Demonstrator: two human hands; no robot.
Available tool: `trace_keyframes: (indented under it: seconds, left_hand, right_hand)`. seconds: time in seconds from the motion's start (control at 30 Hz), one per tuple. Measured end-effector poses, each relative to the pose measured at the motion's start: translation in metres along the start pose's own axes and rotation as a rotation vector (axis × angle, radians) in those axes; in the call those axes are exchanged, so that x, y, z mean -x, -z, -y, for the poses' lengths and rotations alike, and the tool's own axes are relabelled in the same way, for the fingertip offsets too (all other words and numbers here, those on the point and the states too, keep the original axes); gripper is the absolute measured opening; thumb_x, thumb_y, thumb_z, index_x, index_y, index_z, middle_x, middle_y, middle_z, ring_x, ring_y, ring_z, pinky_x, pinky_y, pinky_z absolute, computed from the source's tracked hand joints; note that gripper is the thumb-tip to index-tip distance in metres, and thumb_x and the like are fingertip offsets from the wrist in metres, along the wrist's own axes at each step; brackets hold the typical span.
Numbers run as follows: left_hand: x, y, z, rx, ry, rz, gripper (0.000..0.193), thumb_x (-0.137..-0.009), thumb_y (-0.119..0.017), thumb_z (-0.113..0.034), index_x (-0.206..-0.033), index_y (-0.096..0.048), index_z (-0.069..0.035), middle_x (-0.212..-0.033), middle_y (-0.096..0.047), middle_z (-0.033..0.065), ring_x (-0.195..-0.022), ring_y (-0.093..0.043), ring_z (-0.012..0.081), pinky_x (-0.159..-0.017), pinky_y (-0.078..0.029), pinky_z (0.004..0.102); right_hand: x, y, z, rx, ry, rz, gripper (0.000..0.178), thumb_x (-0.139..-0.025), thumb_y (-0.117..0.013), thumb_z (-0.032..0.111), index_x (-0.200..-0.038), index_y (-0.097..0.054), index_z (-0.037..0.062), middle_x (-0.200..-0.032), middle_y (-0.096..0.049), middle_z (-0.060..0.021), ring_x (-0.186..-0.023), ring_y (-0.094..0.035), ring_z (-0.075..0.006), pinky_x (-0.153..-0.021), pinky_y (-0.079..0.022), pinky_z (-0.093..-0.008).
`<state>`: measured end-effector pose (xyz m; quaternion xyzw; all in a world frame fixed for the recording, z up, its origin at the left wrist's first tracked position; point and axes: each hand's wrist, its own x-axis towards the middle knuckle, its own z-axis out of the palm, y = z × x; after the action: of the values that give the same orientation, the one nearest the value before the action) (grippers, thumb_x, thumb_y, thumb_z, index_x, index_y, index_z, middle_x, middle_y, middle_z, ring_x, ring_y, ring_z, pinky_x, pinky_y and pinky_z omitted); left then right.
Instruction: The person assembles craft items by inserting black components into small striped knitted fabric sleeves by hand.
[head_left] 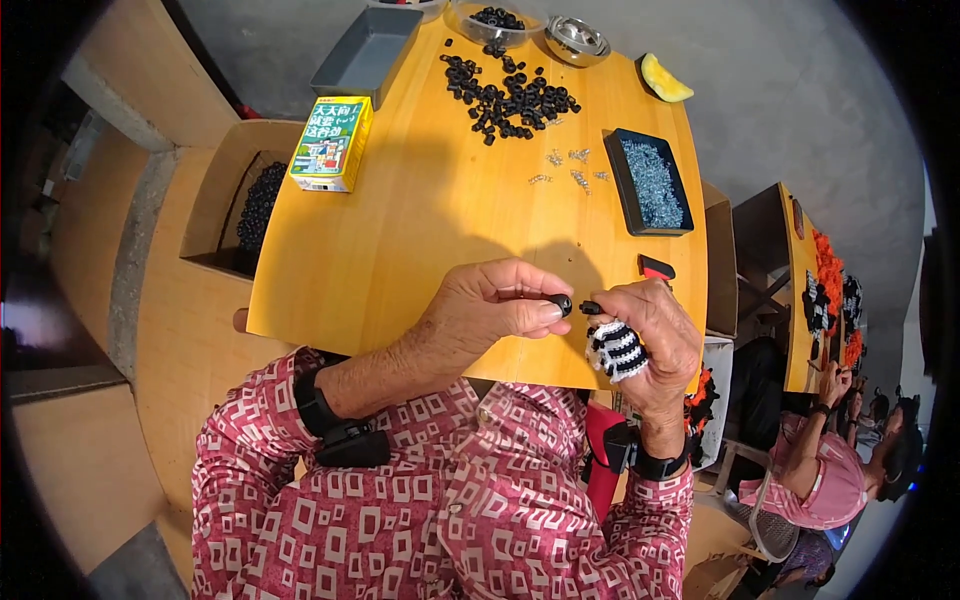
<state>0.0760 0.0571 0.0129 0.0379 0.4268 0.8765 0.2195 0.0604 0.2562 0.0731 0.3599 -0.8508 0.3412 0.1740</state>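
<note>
Both hands are raised over the near part of the yellow wooden desk (400, 260), facing each other, a narrow gap between what they hold. Left hand (470, 312): thumb and fingers pinching a small black rounded plastic piece (563, 303). Right hand (655, 335): fingertips pinching a small black plastic stub (590, 308), its end pointing toward the left hand — the two parts are apart. A black-and-white striped knitted piece (617, 352) sits at the right hand's curled fingers; cannot tell whether worn or gripped. Just beyond the right hand: a red-and-black object (656, 268). Farther out on that side, a black rectangular tray (625, 185) with small clear pieces; more clear bits (580, 180) lie loose ahead of the hands — beyond these, a scattered pile of black rings (510, 108). Ahead and left of the left hand stands a yellow-and-green carton (330, 143).
</note>
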Motion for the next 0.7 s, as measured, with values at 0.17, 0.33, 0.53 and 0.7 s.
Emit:
trace_keyframes:
  seconds: [0.17, 0.33, 0.53, 0.7]
  left_hand:
    - [-0.0008, 0.0013, 0.0031, -0.002, 0.030, 0.023, 0.024, -0.088, -0.064, -0.008, -0.110, -0.062, 0.001, -0.101, -0.067, 0.0101, -0.092, -0.067, 0.0183, -0.082, -0.053, 0.0273]
    - [-0.0003, -0.0007, 0.0016, 0.003, 0.046, 0.017, 0.025, -0.087, -0.064, -0.006, -0.111, -0.061, 0.002, -0.101, -0.066, 0.0110, -0.093, -0.067, 0.0186, -0.085, -0.053, 0.0287]
    - [0.0002, 0.0007, 0.0025, 0.022, 0.040, 0.019, 0.025, -0.087, -0.064, -0.006, -0.110, -0.061, 0.002, -0.102, -0.066, 0.0113, -0.093, -0.066, 0.0190, -0.086, -0.054, 0.0299]
    - [0.0004, -0.0014, 0.0006, -0.004, 0.026, 0.035, 0.026, -0.089, -0.063, -0.011, -0.111, -0.061, 0.004, -0.098, -0.066, 0.0091, -0.091, -0.065, 0.0140, -0.083, -0.052, 0.0259]
  right_hand:
    - [-0.0010, -0.0016, 0.0007, 0.003, 0.005, 0.012, 0.027, -0.064, -0.074, 0.000, -0.090, -0.067, -0.0002, -0.078, -0.064, -0.0105, -0.069, -0.061, -0.0225, -0.061, -0.047, -0.0307]
    - [0.0004, -0.0021, 0.0002, 0.012, 0.007, 0.020, 0.027, -0.064, -0.073, -0.002, -0.090, -0.067, -0.0001, -0.077, -0.064, -0.0105, -0.069, -0.061, -0.0220, -0.061, -0.047, -0.0296]
    - [0.0008, -0.0023, 0.0007, 0.010, -0.002, 0.038, 0.027, -0.064, -0.073, -0.001, -0.091, -0.067, 0.0002, -0.078, -0.064, -0.0103, -0.070, -0.061, -0.0221, -0.062, -0.047, -0.0299]
    - [-0.0003, -0.0023, 0.0020, 0.027, 0.000, 0.049, 0.027, -0.064, -0.074, 0.002, -0.089, -0.067, 0.0002, -0.078, -0.063, -0.0105, -0.070, -0.062, -0.0224, -0.062, -0.047, -0.0306]
